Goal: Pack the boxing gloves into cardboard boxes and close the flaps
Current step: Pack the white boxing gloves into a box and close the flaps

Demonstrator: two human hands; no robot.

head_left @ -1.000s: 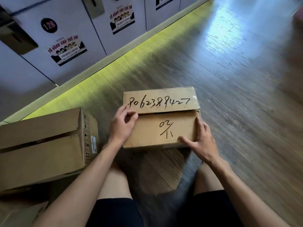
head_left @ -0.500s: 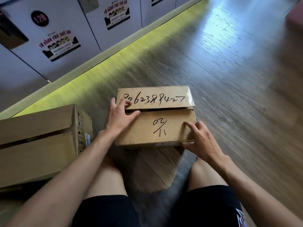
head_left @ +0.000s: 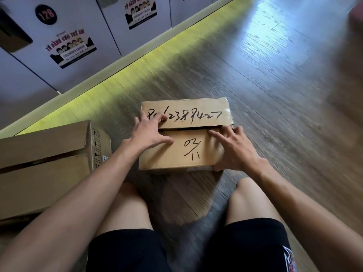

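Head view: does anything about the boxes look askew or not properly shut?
Yes. On the small box, the far flap sits raised above the near flap, leaving a dark gap along the seam, where the left hand and right hand press. The big box at left also gapes at its seam.

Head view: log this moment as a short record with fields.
small box: on the wooden floor, marked by hand
flaps: both folded down, dark slit between them
left hand: spread flat across the slit
right hand: fingers spread on the near flap, thumb at the front edge
larger box: on the left, apart, flaps down
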